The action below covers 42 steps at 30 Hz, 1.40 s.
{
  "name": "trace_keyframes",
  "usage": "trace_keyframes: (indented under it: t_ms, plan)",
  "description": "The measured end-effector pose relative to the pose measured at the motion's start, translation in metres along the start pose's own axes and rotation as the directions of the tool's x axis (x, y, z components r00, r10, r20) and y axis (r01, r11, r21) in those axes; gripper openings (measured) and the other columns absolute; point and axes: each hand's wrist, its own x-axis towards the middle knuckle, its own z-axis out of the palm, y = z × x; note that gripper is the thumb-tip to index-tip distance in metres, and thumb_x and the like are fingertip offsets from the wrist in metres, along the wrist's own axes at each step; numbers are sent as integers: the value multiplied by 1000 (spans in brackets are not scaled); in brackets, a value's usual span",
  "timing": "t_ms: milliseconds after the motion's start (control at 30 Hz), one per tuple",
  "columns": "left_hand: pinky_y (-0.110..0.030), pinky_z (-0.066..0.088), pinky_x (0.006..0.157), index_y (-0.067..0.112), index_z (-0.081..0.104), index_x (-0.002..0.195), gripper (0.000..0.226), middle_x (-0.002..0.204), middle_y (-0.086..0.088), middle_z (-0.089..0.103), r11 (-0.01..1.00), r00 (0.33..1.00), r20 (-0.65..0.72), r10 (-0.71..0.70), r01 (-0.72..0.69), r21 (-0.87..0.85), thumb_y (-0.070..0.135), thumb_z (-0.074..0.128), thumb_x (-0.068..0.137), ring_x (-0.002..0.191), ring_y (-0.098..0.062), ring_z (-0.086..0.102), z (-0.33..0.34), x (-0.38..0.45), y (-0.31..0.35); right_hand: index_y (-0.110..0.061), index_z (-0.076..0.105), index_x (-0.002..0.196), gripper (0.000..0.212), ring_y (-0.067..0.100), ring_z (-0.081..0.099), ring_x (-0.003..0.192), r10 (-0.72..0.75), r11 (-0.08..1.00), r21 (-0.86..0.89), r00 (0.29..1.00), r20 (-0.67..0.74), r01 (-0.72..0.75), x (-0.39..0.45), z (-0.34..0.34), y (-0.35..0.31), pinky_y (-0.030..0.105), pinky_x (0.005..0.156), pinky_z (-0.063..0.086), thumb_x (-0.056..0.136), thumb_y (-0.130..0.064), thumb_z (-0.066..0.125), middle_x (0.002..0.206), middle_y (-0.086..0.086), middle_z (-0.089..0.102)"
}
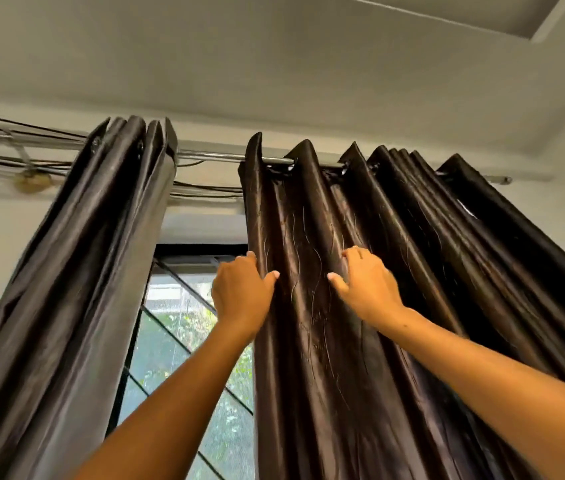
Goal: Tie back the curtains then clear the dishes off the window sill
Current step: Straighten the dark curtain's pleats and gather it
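Two dark brown satin curtains hang from a metal rod. The left curtain is bunched together at the left. The right curtain is spread in folds from the middle to the right. My left hand grips the right curtain's leading edge, fingers curled behind the fabric and thumb in front. My right hand grips a fold of the same curtain a little further right. Both arms reach upward. The window sill and the dishes are out of view.
Between the curtains shows a window with a black frame, diagonal bars and greenery outside. Cables run along the white wall behind the rod. Above is the white ceiling.
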Motion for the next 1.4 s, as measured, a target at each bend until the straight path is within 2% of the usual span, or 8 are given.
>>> trace_keyframes:
  t_ms: [200, 333, 433, 567, 833, 1100, 1267, 1400]
  plan:
    - [-31, 45, 55, 2, 59, 68, 34, 66, -9, 61, 971, 996, -25, -82, 74, -226, 30, 76, 78, 73, -29, 63, 20, 49, 2, -5, 35, 135, 60, 34, 52, 118, 232, 963, 123, 969, 82, -241, 50, 26, 1, 43, 92, 47, 89, -32, 63, 130, 16, 50]
    - [-26, 37, 59, -1, 68, 85, 23, 82, -15, 64, 933, 985, -63, -160, 130, -336, 18, 78, 77, 91, -32, 63, 23, 68, 4, -2, 42, 126, 55, 34, 54, 114, 295, 933, 170, 944, 147, -318, 70, 33, 12, 42, 92, 48, 86, -30, 68, 124, 17, 55]
    - [-27, 40, 60, 2, 70, 83, 18, 84, -13, 68, 926, 983, -73, -168, 132, -353, 14, 80, 74, 85, -28, 64, 32, 75, 7, -8, 47, 83, 29, 29, 57, 96, 292, 925, 204, 943, 160, -321, 77, 35, 22, 38, 82, 49, 85, -25, 70, 111, 16, 58]
    - [-32, 50, 69, 14, 66, 70, 17, 86, -15, 69, 940, 984, -102, -145, 105, -326, -2, 71, 76, 85, -29, 63, 40, 76, 11, -9, 63, 89, 14, 31, 64, 91, 345, 858, 375, 935, 85, -351, 86, 37, 29, 44, 80, 56, 80, 2, 64, 102, 15, 66]
    - [-47, 58, 73, 9, 73, 71, 24, 77, -16, 72, 821, 974, -54, -219, 155, -549, 33, 77, 76, 77, -31, 70, 44, 121, 17, -10, 75, 83, 15, 18, 61, 77, -122, 819, 568, 992, 26, 85, 108, 45, -60, 25, 59, 46, 79, -4, 61, 72, 2, 66]
    - [-32, 55, 65, 5, 73, 75, 20, 76, -12, 70, 927, 972, -30, -235, 215, -307, 15, 86, 64, 72, -23, 66, 45, 135, 25, -5, 69, 108, 26, 17, 60, 97, -417, 827, 506, 870, 263, 243, 111, 47, -33, 26, 83, 49, 83, -1, 62, 98, 5, 68]
    - [-31, 48, 70, 4, 75, 82, 15, 86, -15, 71, 981, 991, -86, -107, 91, -173, 7, 81, 69, 84, -29, 66, 63, 137, 35, -18, 55, 128, 37, 35, 32, 137, -25, 998, -68, 997, -78, 20, 140, 44, 21, 54, 113, 18, 92, -29, 58, 145, 15, 42]
    - [-32, 50, 71, 0, 73, 79, 8, 86, -17, 70, 981, 994, -60, -91, 80, -175, 1, 77, 71, 83, -31, 65, 75, 140, 33, -4, 7, 150, 68, 52, 9, 139, 335, 941, -80, 939, 76, -329, 160, 48, 50, 63, 111, 14, 97, -11, 50, 153, 33, 4]
